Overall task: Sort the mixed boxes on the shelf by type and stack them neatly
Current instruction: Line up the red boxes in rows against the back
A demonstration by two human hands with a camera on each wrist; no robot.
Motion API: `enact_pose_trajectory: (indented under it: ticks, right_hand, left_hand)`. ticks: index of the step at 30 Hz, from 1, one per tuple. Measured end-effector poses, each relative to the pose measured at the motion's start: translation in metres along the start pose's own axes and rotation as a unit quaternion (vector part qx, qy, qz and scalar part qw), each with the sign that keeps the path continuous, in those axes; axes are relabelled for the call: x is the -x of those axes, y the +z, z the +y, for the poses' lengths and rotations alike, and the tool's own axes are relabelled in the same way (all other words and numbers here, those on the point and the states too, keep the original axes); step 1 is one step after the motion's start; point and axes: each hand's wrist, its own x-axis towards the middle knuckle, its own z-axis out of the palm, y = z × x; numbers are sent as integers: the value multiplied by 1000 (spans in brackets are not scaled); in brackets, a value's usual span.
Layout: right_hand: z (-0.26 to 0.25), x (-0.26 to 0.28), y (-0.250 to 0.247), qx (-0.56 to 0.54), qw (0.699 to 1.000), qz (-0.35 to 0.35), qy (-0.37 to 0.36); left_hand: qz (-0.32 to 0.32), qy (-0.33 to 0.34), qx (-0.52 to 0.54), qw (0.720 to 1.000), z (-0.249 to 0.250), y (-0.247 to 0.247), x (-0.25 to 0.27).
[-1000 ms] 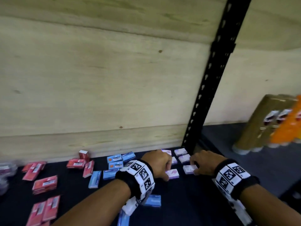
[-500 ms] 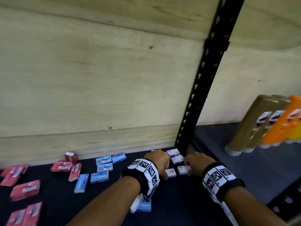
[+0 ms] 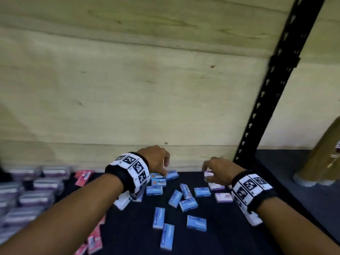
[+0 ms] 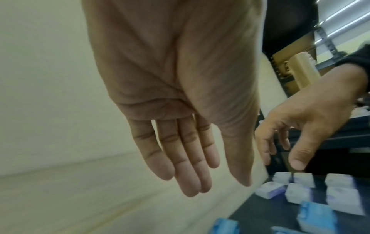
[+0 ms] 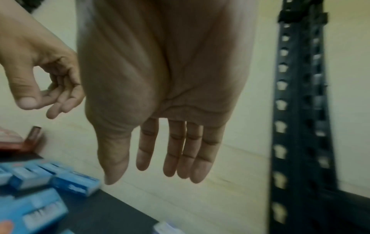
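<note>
Small blue boxes [image 3: 176, 197] lie scattered on the black shelf [image 3: 230, 229]. Lilac-and-white boxes [image 3: 223, 197] sit to their right, and red boxes [image 3: 83, 177] lie at the left. My left hand [image 3: 163, 170] hovers over the rear blue boxes with relaxed fingers [image 4: 190, 174] and holds nothing. My right hand [image 3: 207, 172] hangs just above the lilac boxes [image 4: 300, 190], its fingers [image 5: 180, 158] straight and empty. In the right wrist view, blue boxes [image 5: 74, 183] lie at the lower left.
A plywood wall [image 3: 128, 98] backs the shelf. A black perforated post [image 3: 272, 89] rises just right of my right hand, with a gold bottle [image 3: 323, 159] beyond it. Blurred stacks of purple packs [image 3: 36, 190] fill the far left. More red boxes [image 3: 93, 242] lie at the front left.
Both hands have lifted off the lilac boxes and opened. My left hand has moved left over the blue boxes. The head view has swung, bringing more blue boxes into sight.
</note>
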Motion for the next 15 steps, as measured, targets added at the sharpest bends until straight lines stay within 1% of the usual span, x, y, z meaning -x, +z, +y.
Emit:
enact_pose_trajectory:
  ticks: [4,8,12,15]
  right_hand:
    - [-68,-22,-7,-6,997,3,-74]
    - [-138,-40,-17,-13,989,9,-146]
    - [-195,-51,-26,-7,979,17,-203]
    - [-224,-60,-29,-5,976,26,-217]
  left_hand:
    - [25,-76,-1,997,-61,-17,54]
    - [36,-147,2,989,-116,-25,109]
    - [35,-196,-16,980,-155,-24,143]
    - [24,-216,-18,976,-171,-21,154]
